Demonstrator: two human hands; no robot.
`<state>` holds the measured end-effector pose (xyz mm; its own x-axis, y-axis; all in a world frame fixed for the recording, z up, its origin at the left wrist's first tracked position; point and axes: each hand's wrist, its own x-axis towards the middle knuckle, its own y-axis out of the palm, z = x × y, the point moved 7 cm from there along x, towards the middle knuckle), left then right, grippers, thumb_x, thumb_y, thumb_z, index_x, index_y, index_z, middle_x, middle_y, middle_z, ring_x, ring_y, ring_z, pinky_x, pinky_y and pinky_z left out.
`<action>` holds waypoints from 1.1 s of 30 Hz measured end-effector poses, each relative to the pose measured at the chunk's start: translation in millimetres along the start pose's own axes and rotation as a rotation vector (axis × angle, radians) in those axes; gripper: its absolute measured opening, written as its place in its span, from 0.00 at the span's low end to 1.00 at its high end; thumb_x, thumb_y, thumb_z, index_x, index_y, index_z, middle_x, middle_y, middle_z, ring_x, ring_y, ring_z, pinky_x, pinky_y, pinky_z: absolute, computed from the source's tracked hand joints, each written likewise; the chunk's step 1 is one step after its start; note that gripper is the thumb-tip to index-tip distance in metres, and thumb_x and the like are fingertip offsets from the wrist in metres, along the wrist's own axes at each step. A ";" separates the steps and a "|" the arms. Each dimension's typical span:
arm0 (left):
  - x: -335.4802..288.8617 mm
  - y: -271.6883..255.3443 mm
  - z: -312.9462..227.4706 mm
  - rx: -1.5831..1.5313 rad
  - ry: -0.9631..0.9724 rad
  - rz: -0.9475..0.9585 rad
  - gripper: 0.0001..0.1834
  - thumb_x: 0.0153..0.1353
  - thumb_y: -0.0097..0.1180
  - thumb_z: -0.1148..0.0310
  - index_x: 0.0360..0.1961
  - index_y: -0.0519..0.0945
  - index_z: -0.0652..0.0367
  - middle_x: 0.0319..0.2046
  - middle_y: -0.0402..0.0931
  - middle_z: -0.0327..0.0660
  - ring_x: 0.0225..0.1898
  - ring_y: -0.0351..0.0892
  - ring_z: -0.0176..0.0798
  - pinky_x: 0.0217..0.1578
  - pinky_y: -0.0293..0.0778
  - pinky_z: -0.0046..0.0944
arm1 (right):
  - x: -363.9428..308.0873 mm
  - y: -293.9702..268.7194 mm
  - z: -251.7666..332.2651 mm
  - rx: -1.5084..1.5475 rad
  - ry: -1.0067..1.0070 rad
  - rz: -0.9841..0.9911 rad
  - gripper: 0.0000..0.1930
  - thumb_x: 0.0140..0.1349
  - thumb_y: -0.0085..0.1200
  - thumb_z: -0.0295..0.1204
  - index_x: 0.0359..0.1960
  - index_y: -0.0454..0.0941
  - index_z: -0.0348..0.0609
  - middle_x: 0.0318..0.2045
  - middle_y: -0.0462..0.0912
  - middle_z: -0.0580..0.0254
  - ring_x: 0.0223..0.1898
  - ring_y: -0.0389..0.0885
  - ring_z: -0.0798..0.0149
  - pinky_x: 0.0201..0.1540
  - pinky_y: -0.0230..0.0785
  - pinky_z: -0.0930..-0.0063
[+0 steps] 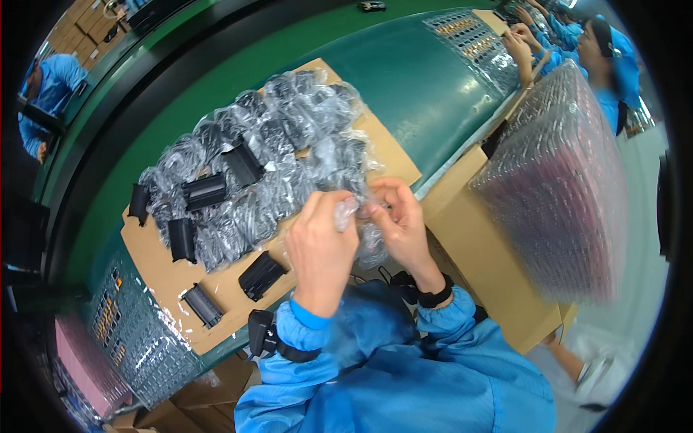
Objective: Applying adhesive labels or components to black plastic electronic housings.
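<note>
Both my hands are closed on one clear plastic bag (371, 247) in front of my body, at the near right edge of the cardboard sheet. My left hand (322, 245) pinches its crumpled upper part. Thumb and fingers of my right hand (402, 225) grip the same bag from the other side. Something dark shows through the plastic, but I cannot make out what. Beyond my hands, several clear bags with dark coiled contents (249, 216) lie bunched in rows on the cardboard (393, 148). Black plastic housings (205, 193) rest on and beside them; one (261, 276) is close to my left wrist.
The cardboard lies on a green bench (390, 68). Trays of small parts (469, 40) stand far right and near left (119, 325). At right, a tall stack of clear trays (556, 187) rises by a cardboard box (498, 267). Co-workers in blue (613, 61) are at far right and far left.
</note>
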<state>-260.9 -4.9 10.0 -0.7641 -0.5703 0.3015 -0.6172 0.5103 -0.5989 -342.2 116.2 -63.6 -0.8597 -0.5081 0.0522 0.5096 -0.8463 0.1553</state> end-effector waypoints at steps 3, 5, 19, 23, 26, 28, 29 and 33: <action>6.7 -9.1 -5.8 -0.185 0.076 -0.092 0.05 0.55 0.64 0.79 0.34 0.84 0.62 0.29 0.82 0.45 0.30 0.83 0.43 0.32 0.75 0.37 | 2.9 2.8 7.4 -0.177 -0.069 0.016 0.25 0.61 0.59 0.22 0.60 0.67 0.37 0.32 0.78 0.63 0.34 0.77 0.72 0.38 0.70 0.77; 11.2 -14.0 -5.2 -0.256 0.035 -0.099 0.05 0.56 0.63 0.78 0.35 0.84 0.63 0.29 0.82 0.43 0.29 0.81 0.38 0.32 0.74 0.35 | 5.8 6.4 10.3 -0.358 -0.123 0.024 0.29 0.60 0.62 0.24 0.62 0.66 0.37 0.30 0.77 0.63 0.32 0.76 0.72 0.35 0.69 0.76; 18.2 -30.2 -3.7 -0.297 0.050 -0.037 0.17 0.55 0.67 0.71 0.46 0.82 0.63 0.38 0.81 0.50 0.39 0.83 0.49 0.39 0.76 0.41 | 4.8 1.8 17.2 -0.299 -0.035 -0.034 0.08 0.56 0.62 0.21 0.38 0.83 0.32 0.25 0.83 0.64 0.29 0.78 0.76 0.33 0.71 0.77; 19.6 -23.8 -1.0 -0.233 -0.006 0.035 0.13 0.56 0.68 0.68 0.41 0.85 0.62 0.34 0.83 0.48 0.34 0.84 0.49 0.38 0.77 0.42 | 9.7 3.5 12.6 -0.407 -0.105 0.014 0.06 0.55 0.62 0.21 0.35 0.83 0.34 0.26 0.82 0.64 0.28 0.77 0.75 0.31 0.69 0.76; 21.6 -37.7 11.4 -0.271 -0.034 -0.092 0.09 0.58 0.66 0.69 0.36 0.86 0.63 0.31 0.83 0.48 0.30 0.83 0.47 0.35 0.76 0.40 | 14.8 1.0 22.8 -0.409 -0.221 0.048 0.06 0.56 0.62 0.20 0.36 0.83 0.34 0.29 0.83 0.64 0.30 0.79 0.74 0.34 0.71 0.77; 19.6 -44.7 28.4 -0.261 -0.174 -0.162 0.08 0.59 0.65 0.69 0.35 0.86 0.63 0.28 0.83 0.49 0.28 0.83 0.44 0.31 0.74 0.38 | 15.0 1.8 38.2 -0.461 -0.306 0.083 0.07 0.57 0.62 0.19 0.38 0.83 0.33 0.33 0.85 0.64 0.33 0.80 0.75 0.37 0.73 0.78; 20.8 -49.6 29.3 -0.200 -0.241 -0.139 0.09 0.61 0.64 0.67 0.34 0.84 0.64 0.25 0.82 0.50 0.26 0.83 0.43 0.29 0.73 0.39 | 18.1 0.3 35.4 -0.321 -0.122 0.097 0.07 0.59 0.62 0.20 0.39 0.82 0.33 0.33 0.85 0.65 0.32 0.79 0.75 0.36 0.72 0.79; 19.1 -55.5 41.6 -0.161 -0.355 -0.154 0.12 0.60 0.65 0.63 0.35 0.82 0.64 0.23 0.81 0.52 0.25 0.82 0.48 0.29 0.72 0.42 | 37.8 22.6 49.3 -0.063 0.030 0.123 0.11 0.64 0.59 0.21 0.48 0.80 0.32 0.36 0.85 0.65 0.34 0.81 0.74 0.38 0.72 0.80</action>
<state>-233.4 -70.9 18.1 -0.5657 -0.8199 0.0876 -0.7624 0.4796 -0.4345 -364.9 85.7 -9.5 -0.7898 -0.6123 0.0377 0.6130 -0.7853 0.0868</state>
